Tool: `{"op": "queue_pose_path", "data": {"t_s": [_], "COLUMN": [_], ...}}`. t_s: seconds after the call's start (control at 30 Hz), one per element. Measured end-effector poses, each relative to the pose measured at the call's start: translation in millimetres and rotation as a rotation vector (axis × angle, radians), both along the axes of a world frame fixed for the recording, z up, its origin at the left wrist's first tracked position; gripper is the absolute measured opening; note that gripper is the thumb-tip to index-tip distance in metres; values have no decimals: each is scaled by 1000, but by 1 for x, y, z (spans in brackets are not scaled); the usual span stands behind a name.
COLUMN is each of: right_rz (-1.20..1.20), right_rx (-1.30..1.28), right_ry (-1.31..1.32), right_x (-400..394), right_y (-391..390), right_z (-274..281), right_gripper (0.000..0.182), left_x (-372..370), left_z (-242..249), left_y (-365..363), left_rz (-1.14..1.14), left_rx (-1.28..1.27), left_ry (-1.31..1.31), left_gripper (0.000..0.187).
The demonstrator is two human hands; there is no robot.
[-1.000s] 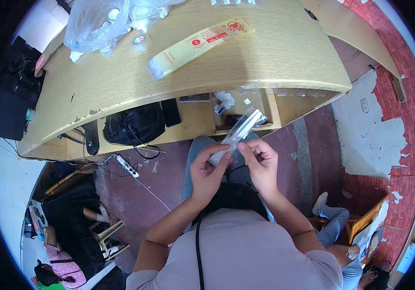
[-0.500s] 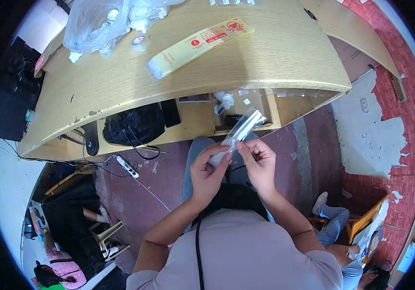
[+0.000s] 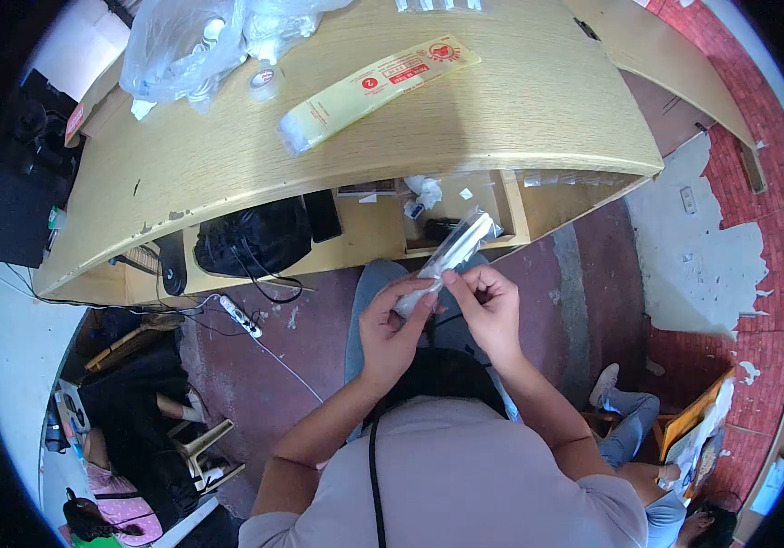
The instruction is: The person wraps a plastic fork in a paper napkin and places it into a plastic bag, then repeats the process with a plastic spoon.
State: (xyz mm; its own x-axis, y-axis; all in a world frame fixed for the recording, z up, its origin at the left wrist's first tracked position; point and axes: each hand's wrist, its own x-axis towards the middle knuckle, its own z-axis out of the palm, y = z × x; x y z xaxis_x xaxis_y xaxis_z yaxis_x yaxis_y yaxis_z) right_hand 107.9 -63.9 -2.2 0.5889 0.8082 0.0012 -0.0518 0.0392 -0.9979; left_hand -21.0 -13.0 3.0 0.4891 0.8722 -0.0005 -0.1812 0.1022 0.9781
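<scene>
A narrow clear plastic sleeve [image 3: 458, 243] with white, stick-like contents is held up before my lap, tilted with its far end towards the desk drawer. My left hand [image 3: 394, 324] pinches its lower end between thumb and fingers. From the other side, my right hand [image 3: 486, 315] grips the sleeve's near part with its thumb and bent fingertips. What exactly lies inside the sleeve is hard to make out through the glare.
On the wooden desk [image 3: 538, 100] lie a yellow printed packet [image 3: 378, 91], a tape roll [image 3: 265, 84] and a plastic bag [image 3: 182, 55]. Below are a black bag [image 3: 255, 236] and an open drawer [image 3: 492, 196]. A power strip [image 3: 240, 315] lies on the floor. Two people sit behind.
Both hands stay almost in place, still on the sleeve. Its far end has shifted very slightly. A small white scrap now shows on the shelf beside the drawer.
</scene>
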Motion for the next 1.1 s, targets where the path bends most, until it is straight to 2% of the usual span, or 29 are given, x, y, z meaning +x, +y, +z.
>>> {"op": "queue_pose_path", "data": {"t_s": [0.2,0.4,0.6,0.63,0.7,0.73,0.8,1.03,1.1], "right_rz": [22,48,77,77,20,22,173,202,206], "right_rx": [-102,-181,-249,-248,-65,-65,-159,-92,-81], "right_ry": [-52,-35,20,20,132,132,183,183,263], "right_x": [4,8,9,9,8,9,14,13,15], "right_y": [-1,-4,-7,-6,-3,-4,-9,-15,-15], "right_z": [1,1,1,-3,-8,-5,5,1,0], "right_gripper": [28,32,27,27,23,23,21,18,17], "left_x": [1,-2,-2,-3,-5,-5,-4,-5,-4], "left_z": [-10,-6,-10,-14,-17,-15,-6,-3,-5], "left_y": [1,0,1,2,3,3,2,4,5], "left_rz": [-14,-39,-58,-58,-46,-43,-104,-145,-155], "left_rx": [-3,-63,-73,-72,-20,-20,-110,-76,-79], "left_ry": [-88,-42,-49,-49,23,24,-36,0,-25], "left_gripper": [18,19,19,19,18,18,19,21,20]}}
